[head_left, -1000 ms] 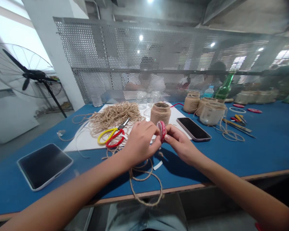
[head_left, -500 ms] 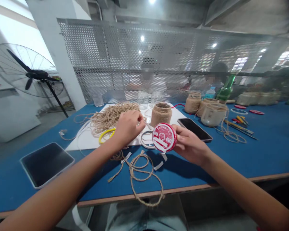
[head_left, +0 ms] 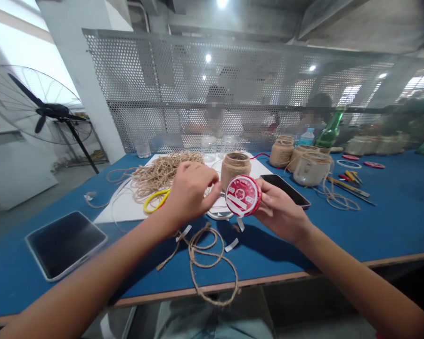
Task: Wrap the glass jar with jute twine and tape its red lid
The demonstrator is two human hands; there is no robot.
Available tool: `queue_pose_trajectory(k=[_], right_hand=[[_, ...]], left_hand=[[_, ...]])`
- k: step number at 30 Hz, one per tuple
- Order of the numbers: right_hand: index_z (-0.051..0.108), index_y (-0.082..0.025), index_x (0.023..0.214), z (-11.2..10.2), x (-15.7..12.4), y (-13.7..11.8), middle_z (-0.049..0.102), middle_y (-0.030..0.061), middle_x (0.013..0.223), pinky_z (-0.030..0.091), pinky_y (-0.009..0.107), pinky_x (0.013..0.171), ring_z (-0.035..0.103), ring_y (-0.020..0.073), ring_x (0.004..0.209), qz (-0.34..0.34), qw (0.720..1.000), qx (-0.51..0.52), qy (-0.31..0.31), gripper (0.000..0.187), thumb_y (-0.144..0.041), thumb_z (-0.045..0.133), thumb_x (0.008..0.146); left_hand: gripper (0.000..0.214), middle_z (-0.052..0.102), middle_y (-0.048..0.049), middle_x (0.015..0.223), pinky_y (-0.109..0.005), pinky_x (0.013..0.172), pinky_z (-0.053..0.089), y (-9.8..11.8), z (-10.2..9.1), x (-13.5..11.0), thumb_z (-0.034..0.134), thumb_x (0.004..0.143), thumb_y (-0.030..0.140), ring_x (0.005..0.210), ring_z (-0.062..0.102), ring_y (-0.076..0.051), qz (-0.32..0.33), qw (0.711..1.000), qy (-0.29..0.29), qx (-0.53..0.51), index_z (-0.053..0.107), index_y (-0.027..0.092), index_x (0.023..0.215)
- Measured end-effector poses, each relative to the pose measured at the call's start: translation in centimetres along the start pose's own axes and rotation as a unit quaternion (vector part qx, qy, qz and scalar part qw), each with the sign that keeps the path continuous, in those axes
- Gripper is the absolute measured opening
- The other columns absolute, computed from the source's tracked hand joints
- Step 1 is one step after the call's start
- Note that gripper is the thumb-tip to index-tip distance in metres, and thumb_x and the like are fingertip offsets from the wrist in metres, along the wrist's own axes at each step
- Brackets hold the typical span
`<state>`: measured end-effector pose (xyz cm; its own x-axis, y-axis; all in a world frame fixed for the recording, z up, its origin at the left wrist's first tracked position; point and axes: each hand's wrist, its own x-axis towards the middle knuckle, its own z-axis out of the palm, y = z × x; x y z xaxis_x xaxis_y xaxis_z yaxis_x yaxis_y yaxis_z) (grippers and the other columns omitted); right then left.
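My right hand (head_left: 282, 212) grips a red roll of tape (head_left: 243, 196) by its right edge, its printed red-and-white face turned toward me. Just left of the roll is my left hand (head_left: 194, 193), fingers curled in toward the thumb; whatever they pinch, if anything, is hidden. Behind the roll stands a twine-wrapped jar (head_left: 235, 165). Below both hands, a loose length of twine (head_left: 212, 265) loops over the table edge, near small white strips (head_left: 232, 245). A pile of twine (head_left: 159, 172) lies beyond my left hand, beside yellow-handled scissors (head_left: 154, 201).
A dark tablet (head_left: 66, 245) lies at left and a phone (head_left: 286, 189) at right on the blue table (head_left: 339, 235). More wrapped jars (head_left: 281, 151), a green bottle (head_left: 332, 128) and pens (head_left: 351, 176) are farther right. A perforated metal screen (head_left: 183, 84) closes the back.
My left hand has moved right and slightly down, closer to the roll. The roll in my right hand has risen a little and shifted slightly right.
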<state>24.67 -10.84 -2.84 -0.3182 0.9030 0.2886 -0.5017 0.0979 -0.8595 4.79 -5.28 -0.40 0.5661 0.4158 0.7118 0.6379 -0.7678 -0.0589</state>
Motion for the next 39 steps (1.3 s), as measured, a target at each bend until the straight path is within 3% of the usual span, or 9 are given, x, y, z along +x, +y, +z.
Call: queue_pose_trajectory(k=[3,6,10,24,34,39], right_hand=[[0.054,-0.018,0.076,0.1,0.1,0.1,0.054,-0.0010,0.074,0.044,0.021,0.062,0.051,0.0093,0.066,-0.006,1.000,-0.011,0.011,0.018,-0.024,0.070,0.068],[0.054,-0.018,0.076,0.0,0.1,0.3,0.053,-0.0013,0.073,0.043,0.020,0.061,0.050,0.0083,0.065,-0.010,1.000,-0.024,0.002,0.016,-0.024,0.068,0.071],[0.055,-0.018,0.079,-0.3,0.1,0.7,0.051,-0.0020,0.074,0.043,0.017,0.060,0.049,0.0065,0.063,-0.024,0.998,-0.049,-0.021,0.010,-0.022,0.063,0.076],[0.055,-0.018,0.078,0.2,0.1,1.0,0.051,-0.0004,0.075,0.043,0.019,0.063,0.049,0.0091,0.067,-0.032,0.996,-0.088,0.000,0.016,-0.028,0.066,0.073],[0.054,-0.018,0.080,-0.2,0.0,1.5,0.043,-0.0040,0.067,0.032,0.015,0.045,0.031,0.0054,0.050,-0.027,0.996,-0.087,0.017,0.013,-0.028,0.062,0.077],[0.054,-0.018,0.079,0.1,0.0,1.3,0.049,-0.0021,0.071,0.039,0.015,0.052,0.043,0.0061,0.058,-0.011,0.997,-0.064,0.030,0.015,-0.027,0.065,0.075]], left_hand=[[0.014,0.058,-0.0006,0.072,-0.033,0.082,0.031,2.0,-0.7,-0.2,0.044,0.082,0.023,0.073,0.047,-0.014,0.057,0.996,-0.005,-0.068,0.054,0.017,0.074],[0.014,0.057,0.0002,0.070,-0.034,0.080,0.031,2.8,-0.7,-0.5,0.045,0.081,0.023,0.071,0.046,-0.014,0.048,0.993,-0.038,-0.097,0.054,0.017,0.073],[0.013,0.057,0.0002,0.072,-0.034,0.080,0.031,2.9,-0.3,-0.7,0.046,0.080,0.025,0.073,0.046,-0.014,0.023,0.992,-0.063,-0.104,0.053,0.017,0.074],[0.015,0.058,0.0000,0.070,-0.032,0.078,0.033,2.8,-0.1,-0.5,0.045,0.081,0.027,0.073,0.049,-0.014,0.055,0.989,-0.103,-0.092,0.053,0.017,0.072],[0.015,0.060,-0.0033,0.072,-0.033,0.076,0.036,3.1,0.3,-0.5,0.044,0.080,0.023,0.072,0.050,-0.015,0.104,0.992,-0.073,0.004,0.053,0.016,0.070],[0.016,0.061,-0.0041,0.074,-0.034,0.078,0.036,3.2,0.5,-0.5,0.043,0.081,0.022,0.073,0.050,-0.016,0.108,0.992,-0.056,0.029,0.054,0.015,0.072]])
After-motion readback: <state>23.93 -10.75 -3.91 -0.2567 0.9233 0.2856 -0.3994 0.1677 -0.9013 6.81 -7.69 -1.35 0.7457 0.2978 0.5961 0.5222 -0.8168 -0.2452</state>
